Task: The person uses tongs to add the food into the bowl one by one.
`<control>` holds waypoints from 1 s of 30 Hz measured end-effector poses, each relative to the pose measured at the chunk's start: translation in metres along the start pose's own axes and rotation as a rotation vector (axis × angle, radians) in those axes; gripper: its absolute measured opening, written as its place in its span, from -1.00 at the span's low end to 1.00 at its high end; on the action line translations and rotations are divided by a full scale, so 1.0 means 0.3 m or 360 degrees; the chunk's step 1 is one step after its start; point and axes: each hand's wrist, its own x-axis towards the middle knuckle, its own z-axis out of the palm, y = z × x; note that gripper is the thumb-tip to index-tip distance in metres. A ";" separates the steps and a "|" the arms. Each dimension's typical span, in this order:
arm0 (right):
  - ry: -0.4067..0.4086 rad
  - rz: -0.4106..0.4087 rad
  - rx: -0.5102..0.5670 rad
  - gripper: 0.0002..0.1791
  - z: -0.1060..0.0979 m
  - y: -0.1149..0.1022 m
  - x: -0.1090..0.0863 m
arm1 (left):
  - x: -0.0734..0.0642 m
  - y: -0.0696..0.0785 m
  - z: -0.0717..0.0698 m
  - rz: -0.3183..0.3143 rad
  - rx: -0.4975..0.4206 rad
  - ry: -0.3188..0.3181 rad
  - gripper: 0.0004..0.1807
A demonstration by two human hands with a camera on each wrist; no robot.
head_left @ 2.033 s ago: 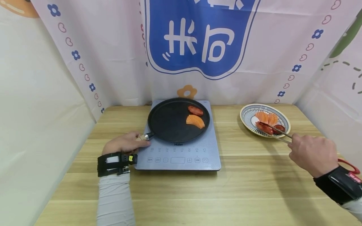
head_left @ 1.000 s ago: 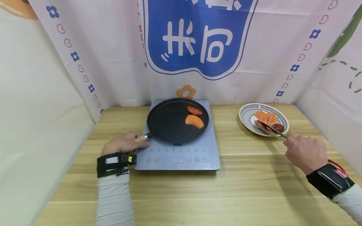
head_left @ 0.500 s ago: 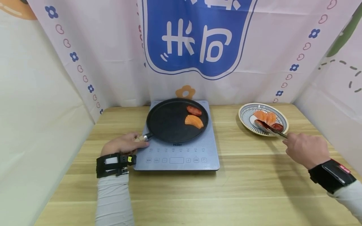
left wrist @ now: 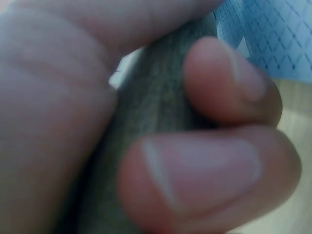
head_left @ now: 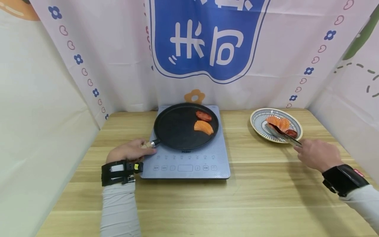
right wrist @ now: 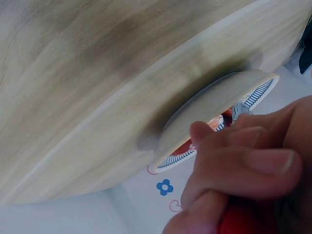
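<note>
Tongs [head_left: 292, 141] in right hand [head_left: 319, 154]; cooktop [head_left: 219, 149] reads "Haier".

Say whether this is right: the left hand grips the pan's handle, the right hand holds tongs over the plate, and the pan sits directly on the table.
One point is wrong: the pan sits on the cooktop, not directly on the table, as the head view shows. The left hand grips its handle, and the right hand holds tongs over the plate.
</note>
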 end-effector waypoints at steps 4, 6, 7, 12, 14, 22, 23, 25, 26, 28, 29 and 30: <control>-0.0124 0.0048 0.0089 -0.67 -0.001 0.015 0.016 | 0.003 0.000 0.000 -0.0020 -0.0007 0.0002 -0.58; -0.0164 0.0065 0.0148 -0.67 0.003 0.026 0.026 | 0.003 0.001 0.000 -0.0027 -0.0005 0.0006 -0.58; -0.0165 0.0054 0.0168 -0.68 0.007 0.032 0.030 | 0.004 0.001 0.001 -0.0029 -0.0001 0.0009 -0.57; -0.0140 -0.0003 0.0268 -0.72 0.032 0.056 0.043 | 0.004 0.002 0.003 -0.0047 -0.0001 0.0024 -0.59; -0.0148 0.0018 0.0296 -0.68 0.039 0.058 0.045 | 0.004 0.001 0.002 -0.0046 -0.0009 0.0018 -0.60; -0.0132 0.0062 0.0267 -0.58 0.055 0.029 0.058 | -0.004 0.001 0.001 -0.0024 -0.0018 0.0001 -0.58; -0.0118 0.0055 0.0262 -0.57 0.056 0.025 0.058 | -0.004 0.001 0.002 -0.0032 -0.0026 0.0003 -0.58; -0.0104 0.0055 0.0262 -0.54 0.057 0.020 0.058 | -0.005 0.003 0.003 -0.0044 -0.0043 0.0004 -0.57; -0.0102 0.0060 0.0264 -0.52 0.058 0.019 0.058 | -0.005 0.003 0.003 -0.0048 -0.0048 0.0003 -0.57; -0.0092 0.0065 0.0269 -0.49 0.060 0.016 0.057 | -0.006 0.005 0.004 -0.0063 -0.0063 0.0007 -0.56; -0.0093 0.0076 0.0280 -0.49 0.061 0.015 0.056 | -0.005 0.005 0.004 -0.0059 -0.0064 0.0007 -0.57; -0.0089 0.0079 0.0283 -0.49 0.061 0.015 0.056 | -0.005 0.005 0.003 -0.0054 -0.0062 0.0006 -0.57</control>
